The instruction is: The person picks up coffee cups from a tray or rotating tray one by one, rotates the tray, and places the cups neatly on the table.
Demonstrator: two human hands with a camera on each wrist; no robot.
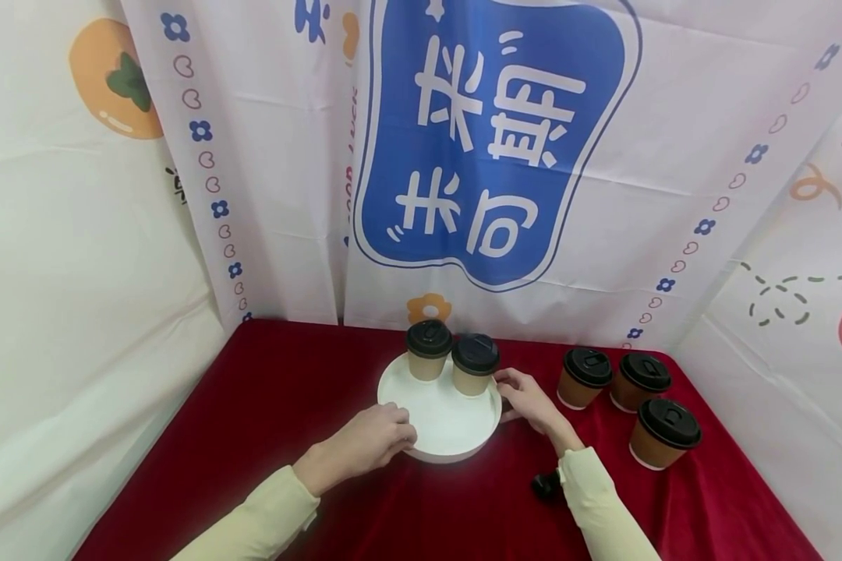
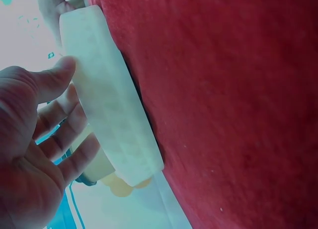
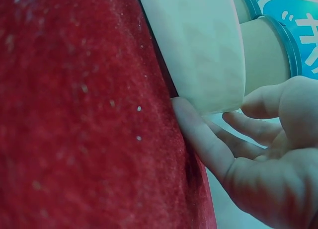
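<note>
Lying near, a black object (image 1: 545, 485) is partly hidden by the right sleeve (image 1: 596, 499). Left hand (image 1: 370, 438) and right hand (image 1: 528, 400) grip opposite sides of the tray (image 1: 438, 428), central over the red cloth (image 1: 274, 389). Two pale cups (image 1: 472, 382) stand on its far part, three brown cups (image 1: 654, 448) farther right; a backdrop (image 1: 291, 164) hangs behind.

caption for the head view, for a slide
Left hand and right hand grip a round white tray bearing two lidded cups.

Head view looks forward and down; both close wrist views share the tray (image 1: 438, 421)
</note>
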